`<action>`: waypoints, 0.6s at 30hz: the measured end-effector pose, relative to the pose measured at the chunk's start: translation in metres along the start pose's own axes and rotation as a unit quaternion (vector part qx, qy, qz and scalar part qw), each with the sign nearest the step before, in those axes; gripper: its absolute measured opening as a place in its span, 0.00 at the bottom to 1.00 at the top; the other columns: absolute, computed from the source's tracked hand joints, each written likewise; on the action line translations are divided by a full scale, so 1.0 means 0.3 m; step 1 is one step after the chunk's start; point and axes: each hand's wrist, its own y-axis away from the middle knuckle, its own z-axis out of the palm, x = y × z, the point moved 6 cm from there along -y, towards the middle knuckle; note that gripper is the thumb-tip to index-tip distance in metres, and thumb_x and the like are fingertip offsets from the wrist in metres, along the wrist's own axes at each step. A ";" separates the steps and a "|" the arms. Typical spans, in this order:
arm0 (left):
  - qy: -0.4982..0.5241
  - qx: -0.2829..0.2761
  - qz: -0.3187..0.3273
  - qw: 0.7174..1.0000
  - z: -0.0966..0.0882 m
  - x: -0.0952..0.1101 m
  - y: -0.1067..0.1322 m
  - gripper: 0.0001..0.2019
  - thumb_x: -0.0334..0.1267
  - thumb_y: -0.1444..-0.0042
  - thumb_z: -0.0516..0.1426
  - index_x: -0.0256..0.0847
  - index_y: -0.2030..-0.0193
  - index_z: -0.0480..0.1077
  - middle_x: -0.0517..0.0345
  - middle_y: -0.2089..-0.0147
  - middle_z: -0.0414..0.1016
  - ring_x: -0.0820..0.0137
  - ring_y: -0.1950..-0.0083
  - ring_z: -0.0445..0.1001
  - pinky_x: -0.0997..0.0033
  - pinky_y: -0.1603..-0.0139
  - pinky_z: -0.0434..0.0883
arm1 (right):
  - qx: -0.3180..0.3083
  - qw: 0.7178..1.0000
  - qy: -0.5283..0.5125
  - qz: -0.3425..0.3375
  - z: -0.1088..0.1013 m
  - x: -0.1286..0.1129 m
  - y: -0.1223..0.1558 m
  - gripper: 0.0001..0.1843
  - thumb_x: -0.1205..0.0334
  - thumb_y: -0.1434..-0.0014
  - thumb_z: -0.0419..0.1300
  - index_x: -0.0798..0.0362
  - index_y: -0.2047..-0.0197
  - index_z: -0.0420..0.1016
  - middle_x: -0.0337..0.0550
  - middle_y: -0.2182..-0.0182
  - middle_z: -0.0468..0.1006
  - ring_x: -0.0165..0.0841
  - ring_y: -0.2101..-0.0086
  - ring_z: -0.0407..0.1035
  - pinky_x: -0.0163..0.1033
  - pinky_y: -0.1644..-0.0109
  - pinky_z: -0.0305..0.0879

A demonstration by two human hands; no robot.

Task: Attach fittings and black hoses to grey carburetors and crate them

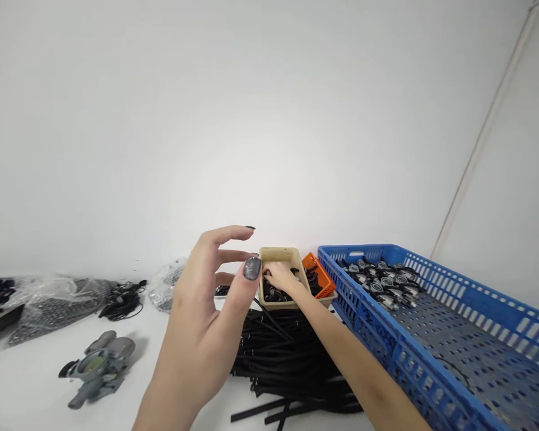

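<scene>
My left hand (202, 317) is raised close to the camera, its thumb and fingers curved and apart, with nothing between them. My right hand (281, 278) reaches into a beige plastic bin (279, 252) at the back, above small black parts (275, 294). Its fingers are bent downward and pinched together; what they grip, if anything, cannot be made out. Below my right forearm lies a heap of black tubes or straps (273, 347) with small shiny bits among them. To the left of my left hand, a grey cast housing (99, 365) with a round opening rests on the white table.
An orange basket (321, 276) with black parts leans beside the beige bin. The large blue crate (399, 353) at the right holds several black-and-silver parts (381, 281). Clear plastic bags (67, 302), another bag (165, 286) and a black cable bundle (122, 299) lie along the wall.
</scene>
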 end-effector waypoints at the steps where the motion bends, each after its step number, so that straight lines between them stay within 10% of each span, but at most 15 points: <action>1: -0.001 -0.005 -0.001 1.000 0.003 0.000 0.001 0.19 0.58 0.36 0.49 0.50 0.48 0.69 0.55 0.44 0.71 0.62 0.49 0.75 0.67 0.64 0.79 | 0.027 0.999 -0.026 0.005 -0.004 -0.006 -0.005 0.04 0.70 0.44 0.63 0.55 0.64 0.78 0.45 0.65 0.82 0.38 0.61 0.76 0.41 0.54 0.68; 10: -0.033 -0.060 -0.042 0.997 0.038 -0.024 0.004 0.18 0.57 0.35 0.49 0.51 0.46 0.66 0.54 0.48 0.72 0.63 0.51 0.75 0.67 0.61 0.77 | 0.301 0.907 -0.287 0.059 -0.271 -0.055 0.142 0.15 0.48 0.36 0.53 0.49 0.70 0.62 0.34 0.78 0.70 0.30 0.78 0.66 0.33 0.75 0.62; 18: -0.101 -0.198 -0.017 0.975 0.112 -0.022 0.036 0.11 0.47 0.33 0.51 0.53 0.46 0.65 0.58 0.47 0.73 0.67 0.51 0.75 0.71 0.59 0.75 | 0.221 0.836 -0.503 0.001 -0.431 -0.310 0.300 0.22 0.41 0.42 0.62 0.48 0.63 0.59 0.35 0.74 0.80 0.25 0.85 0.66 0.30 0.82 0.62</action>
